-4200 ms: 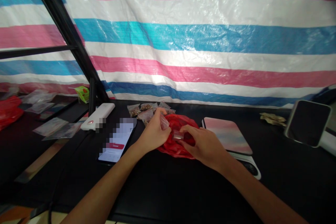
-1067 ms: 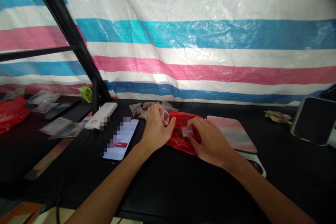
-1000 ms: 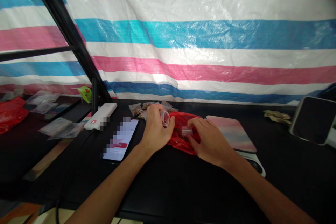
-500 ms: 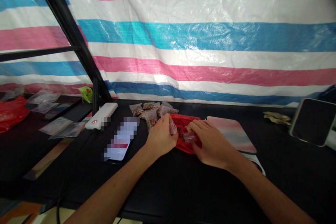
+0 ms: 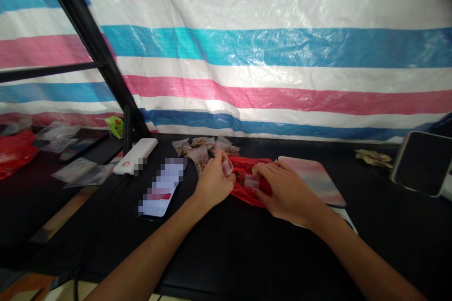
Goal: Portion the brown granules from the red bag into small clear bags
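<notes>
My left hand point(image 5: 216, 176) is closed on a small clear zip bag point(image 5: 227, 166), whose top sticks out between thumb and fingers. My right hand point(image 5: 278, 188) reaches over an open red plastic bag point(image 5: 249, 197), its thumb and forefinger at the edge of another small zip bag point(image 5: 252, 181). Dark brownish bits point(image 5: 240, 178) show inside the red bag; my fingers hide part of it. Just beyond my left hand lie several small zip bags point(image 5: 199, 157) filled with brown pieces.
A lit phone point(image 5: 164, 188) and a white power bank point(image 5: 136, 156) lie to the left. Flat clear bags point(image 5: 83, 171) and a red bag point(image 5: 16, 153) are further left. At right are a pastel pad point(image 5: 314, 178), a crumpled brown piece point(image 5: 373, 157) and a dark-screened device point(image 5: 422, 164).
My left hand has shifted slightly left with its zip bag, opening a wider gap between my hands. My right fingers have spread a little, and more of the zip bag beside them shows.
</notes>
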Motion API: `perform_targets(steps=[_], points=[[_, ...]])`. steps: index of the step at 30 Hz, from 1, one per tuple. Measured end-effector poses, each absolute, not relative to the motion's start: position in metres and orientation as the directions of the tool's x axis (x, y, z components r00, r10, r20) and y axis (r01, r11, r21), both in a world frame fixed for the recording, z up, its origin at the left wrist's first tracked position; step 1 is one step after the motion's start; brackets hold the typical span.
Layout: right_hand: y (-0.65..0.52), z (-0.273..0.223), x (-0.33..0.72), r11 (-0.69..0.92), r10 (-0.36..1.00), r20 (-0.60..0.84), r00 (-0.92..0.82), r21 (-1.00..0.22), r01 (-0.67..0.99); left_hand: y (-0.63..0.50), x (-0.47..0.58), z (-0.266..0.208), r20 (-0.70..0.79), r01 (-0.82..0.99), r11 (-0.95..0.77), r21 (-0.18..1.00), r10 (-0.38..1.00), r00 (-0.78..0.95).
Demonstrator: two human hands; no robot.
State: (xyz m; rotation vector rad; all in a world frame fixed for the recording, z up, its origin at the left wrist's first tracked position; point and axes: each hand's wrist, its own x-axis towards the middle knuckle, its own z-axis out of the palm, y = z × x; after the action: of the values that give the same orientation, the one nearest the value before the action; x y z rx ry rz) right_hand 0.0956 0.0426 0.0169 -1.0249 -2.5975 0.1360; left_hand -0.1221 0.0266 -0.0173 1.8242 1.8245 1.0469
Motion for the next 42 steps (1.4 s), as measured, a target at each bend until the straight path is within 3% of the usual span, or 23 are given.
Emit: perform_targets(steps=[10, 16, 21, 32, 37, 42], points=[[0.042, 0.012, 0.092, 0.743, 0.669, 0.264, -0.695, -0.241, 0.624, 0.027, -0.121, -0.008, 0.316, 0.468, -0.232, 0.853, 0.943, -0.108], [0.044, 0.007, 0.092, 0.737, 0.676, 0.266, -0.687, -0.236, 0.633, 0.032, -0.116, -0.010, 0.227, 0.194, -0.202, 0.960, 0.968, -0.111], [0.044, 0.006, 0.092, 0.739, 0.673, 0.293, -0.679, -0.245, 0.627, 0.034, -0.118, -0.009, 0.162, 0.104, -0.149, 0.983, 0.977, -0.137], [0.042, 0.005, 0.086, 0.688, 0.723, 0.298, -0.623, -0.239, 0.685, 0.039, -0.119, -0.018, 0.143, 0.112, -0.128, 0.986, 0.979, -0.147], [0.043, 0.003, 0.087, 0.686, 0.724, 0.309, -0.617, -0.223, 0.693, 0.037, -0.120, -0.020, 0.153, 0.181, -0.135, 0.974, 0.984, -0.094], [0.044, -0.001, 0.088, 0.710, 0.700, 0.332, -0.632, -0.223, 0.668, 0.032, -0.116, -0.016, 0.128, 0.107, -0.132, 0.985, 0.991, 0.039]])
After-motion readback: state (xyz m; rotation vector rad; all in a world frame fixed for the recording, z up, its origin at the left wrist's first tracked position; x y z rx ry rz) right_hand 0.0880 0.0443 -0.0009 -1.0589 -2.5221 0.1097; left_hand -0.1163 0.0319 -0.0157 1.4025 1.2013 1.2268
